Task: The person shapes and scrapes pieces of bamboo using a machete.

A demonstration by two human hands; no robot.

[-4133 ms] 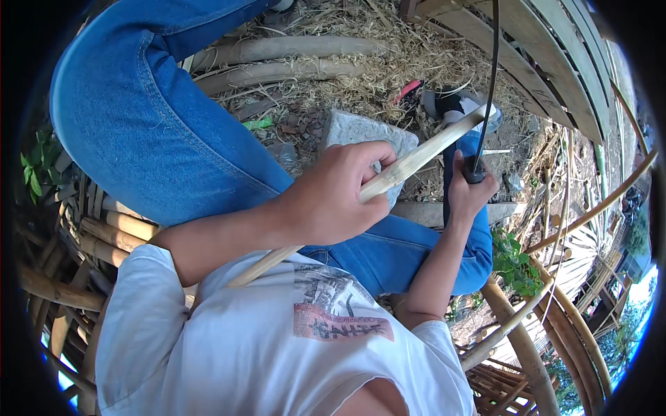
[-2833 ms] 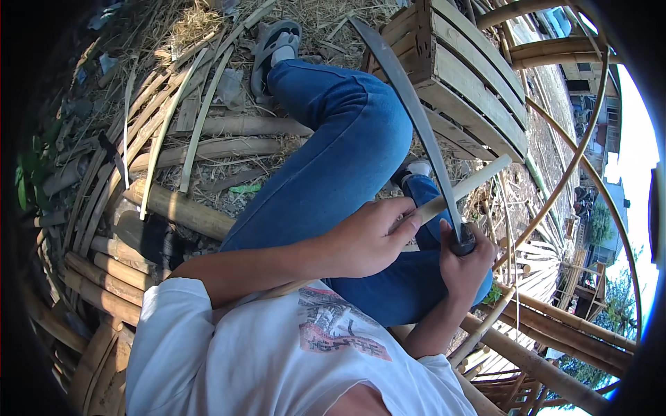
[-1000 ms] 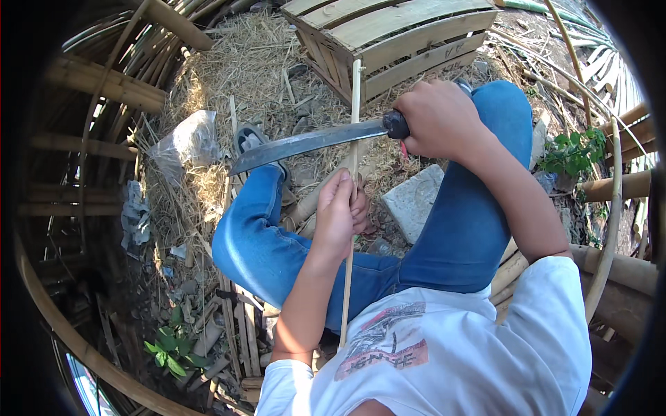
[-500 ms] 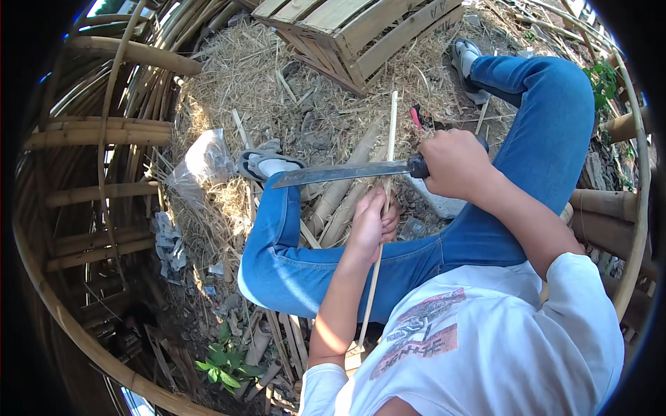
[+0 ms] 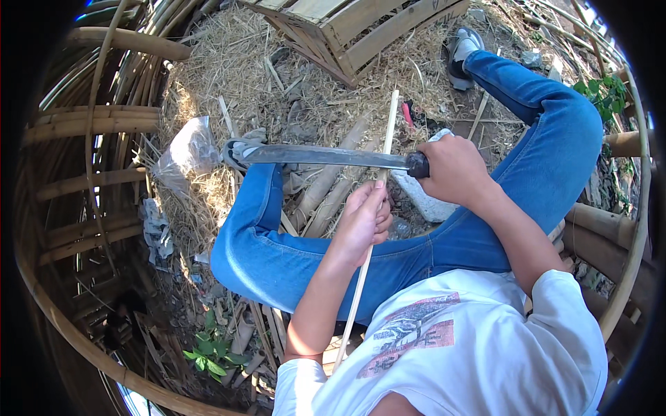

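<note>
A long pale strip, apparently split bamboo (image 5: 359, 282), slants from beside my shirt up past my knees. My left hand (image 5: 365, 220) is closed round it near its middle. In my right hand (image 5: 454, 168) is the dark handle of a machete (image 5: 313, 155), its long blade pointing left. The blade lies crosswise over the strip, just above my left hand, close to the handle; whether its edge bites into the strip I cannot tell. Beyond the strip's upper end a small red-handled tool (image 5: 407, 116) lies on the ground, partly hidden.
A slatted wooden crate (image 5: 347, 43) stands ahead on straw. A clear plastic bag (image 5: 191, 150) lies left of my foot, a grey stone block (image 5: 424, 197) under my right hand. Bamboo rails (image 5: 94, 125) line the left side, and a small green plant (image 5: 211, 352) grows low at left.
The machete has shifted slightly left and up along the strip, and the strip leans more. My left hand has moved a little left and keeps its hold. The whole view has shifted slightly.
</note>
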